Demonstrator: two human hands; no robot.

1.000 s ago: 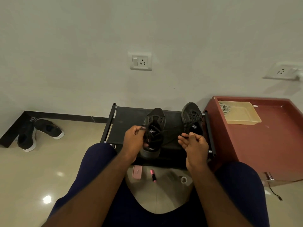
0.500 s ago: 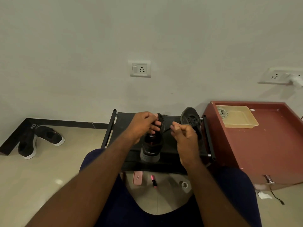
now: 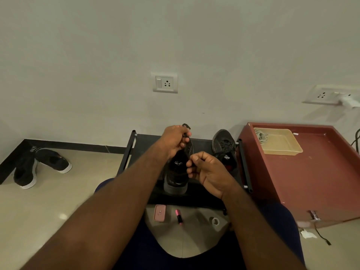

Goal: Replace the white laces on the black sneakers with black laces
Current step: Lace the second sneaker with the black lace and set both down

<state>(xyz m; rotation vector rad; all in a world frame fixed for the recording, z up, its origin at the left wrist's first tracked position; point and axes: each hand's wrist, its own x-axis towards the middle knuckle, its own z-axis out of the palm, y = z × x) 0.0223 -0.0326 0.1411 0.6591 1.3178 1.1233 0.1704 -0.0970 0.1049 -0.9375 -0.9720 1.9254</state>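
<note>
Sitting low, the person reaches both forearms out over the knees; on the floor between them lie a pink case (image 3: 159,213), a pink marker (image 3: 178,216) and a small roll of tape (image 3: 215,221); just beyond stands a black shoe rack (image 3: 127,152), and on it, heel toward the sitter, the near sneaker (image 3: 176,180). Over that shoe the right hand (image 3: 206,170) is curled, thumb and fingers pinching one run of the black lace (image 3: 186,126); the left hand (image 3: 174,142), higher and farther off, grips the other run with closed fingers, its tip poking out above the knuckles. No white shows on this shoe, so I judge the work to be at the lacing-up stage, the two ends being drawn level or tight; which eyelets are filled I cannot tell, the hands hiding them. The next move, I reckon, calls for even tension on both ends, then threading or tying off. Farther right on the rack sits the second sneaker (image 3: 224,149), dark-laced already, it seems; beside it, on a red cabinet (image 3: 321,182), a beige tray (image 3: 282,147) holds a pale coil (image 3: 261,135), probably the white laces; against the wall at far left lies another pair of shoes (image 3: 39,166).
</note>
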